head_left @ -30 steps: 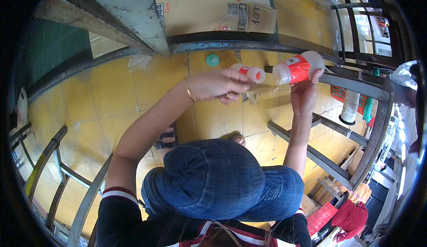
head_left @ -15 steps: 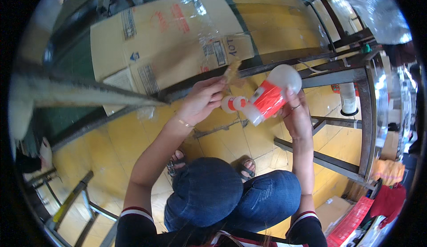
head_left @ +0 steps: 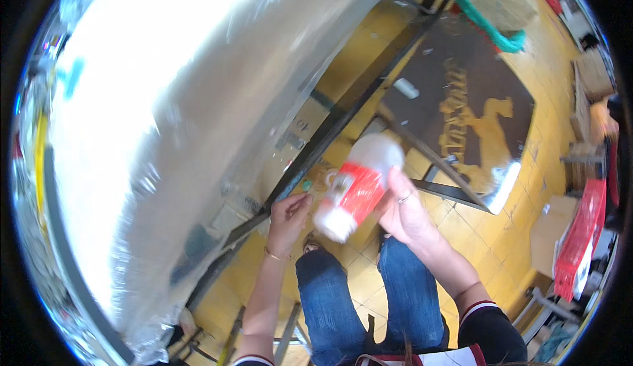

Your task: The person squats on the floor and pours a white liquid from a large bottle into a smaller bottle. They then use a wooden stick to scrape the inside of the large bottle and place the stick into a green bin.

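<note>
Now right hand fingers around bottle; left hand loosely curled.

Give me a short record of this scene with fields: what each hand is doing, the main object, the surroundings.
right hand: wrapped around a white bottle with a red label, tilted, its base toward the camera
left hand: raised beside the bottle, fingertips pinched; whether it holds something small cannot be told
grip: right closed on the bottle
person: seated, blue jeans
nearby: large sheet of clear plastic at left, dark metal frame, yellow tiled floor
</note>
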The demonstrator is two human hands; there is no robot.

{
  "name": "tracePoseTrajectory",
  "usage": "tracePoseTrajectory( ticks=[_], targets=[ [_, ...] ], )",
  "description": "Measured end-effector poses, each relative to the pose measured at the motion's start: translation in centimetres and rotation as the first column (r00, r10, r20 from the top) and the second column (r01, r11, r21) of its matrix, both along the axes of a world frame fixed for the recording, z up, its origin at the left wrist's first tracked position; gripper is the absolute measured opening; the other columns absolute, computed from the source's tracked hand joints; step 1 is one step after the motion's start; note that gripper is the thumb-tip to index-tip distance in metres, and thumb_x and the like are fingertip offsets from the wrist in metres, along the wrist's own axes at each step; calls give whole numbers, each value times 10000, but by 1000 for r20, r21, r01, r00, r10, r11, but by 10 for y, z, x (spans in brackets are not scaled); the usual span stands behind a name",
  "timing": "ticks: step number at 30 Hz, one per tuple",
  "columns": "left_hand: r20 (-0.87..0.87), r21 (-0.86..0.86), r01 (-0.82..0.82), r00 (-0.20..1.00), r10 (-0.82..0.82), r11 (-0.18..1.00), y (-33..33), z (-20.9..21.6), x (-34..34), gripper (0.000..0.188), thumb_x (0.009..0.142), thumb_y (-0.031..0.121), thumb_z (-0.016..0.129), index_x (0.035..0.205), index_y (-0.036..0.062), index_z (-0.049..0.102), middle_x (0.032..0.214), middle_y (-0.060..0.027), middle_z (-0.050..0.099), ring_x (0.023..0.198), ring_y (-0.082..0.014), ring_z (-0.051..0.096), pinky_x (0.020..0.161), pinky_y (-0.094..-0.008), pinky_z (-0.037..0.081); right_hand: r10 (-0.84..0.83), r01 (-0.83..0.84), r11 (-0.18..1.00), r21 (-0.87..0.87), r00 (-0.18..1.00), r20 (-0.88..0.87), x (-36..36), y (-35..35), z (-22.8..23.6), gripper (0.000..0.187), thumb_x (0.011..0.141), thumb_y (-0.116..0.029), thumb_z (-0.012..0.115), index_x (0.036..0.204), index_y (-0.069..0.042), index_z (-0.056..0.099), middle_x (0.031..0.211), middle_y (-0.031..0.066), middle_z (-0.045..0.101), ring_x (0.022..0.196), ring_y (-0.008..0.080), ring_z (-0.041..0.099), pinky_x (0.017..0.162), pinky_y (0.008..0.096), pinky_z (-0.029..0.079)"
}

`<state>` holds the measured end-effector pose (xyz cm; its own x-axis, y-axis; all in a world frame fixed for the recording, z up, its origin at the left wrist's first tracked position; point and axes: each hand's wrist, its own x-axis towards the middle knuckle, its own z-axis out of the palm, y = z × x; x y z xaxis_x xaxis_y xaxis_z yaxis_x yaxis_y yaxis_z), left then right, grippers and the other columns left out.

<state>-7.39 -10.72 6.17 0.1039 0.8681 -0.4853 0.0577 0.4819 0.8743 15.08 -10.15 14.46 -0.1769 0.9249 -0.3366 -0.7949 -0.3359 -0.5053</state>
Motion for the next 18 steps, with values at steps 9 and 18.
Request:
tracePoseTrajectory(
  ticks=[9, 18],
  targets=[
    [569, -277, 36, 811, 134, 960, 45, 219, 98, 173, 947, 175, 595, 1062, 60, 652, 747, 70, 506, 551, -25, 343, 489, -189, 288, -133, 72, 960, -270, 968, -215, 103, 1, 192, 697, 886, -559, 541, 1313, -17, 442, 1195, 190, 585, 1022, 322, 633, 880, 460, 541],
    [579, -95, 217, 806, -124, 971, 142, 413, 235, 199, 959, 187, 571, 1087, 45, 628, 714, 83, 476, 545, -22, 332, 502, -188, 293, -468, 434, 883, -179, 784, -408, 266, 19, 361, 617, 892, -531, 558, 1226, -14, 509, 1090, 207, 565, 735, 192, 577, 569, 238, 522]
  ],
)
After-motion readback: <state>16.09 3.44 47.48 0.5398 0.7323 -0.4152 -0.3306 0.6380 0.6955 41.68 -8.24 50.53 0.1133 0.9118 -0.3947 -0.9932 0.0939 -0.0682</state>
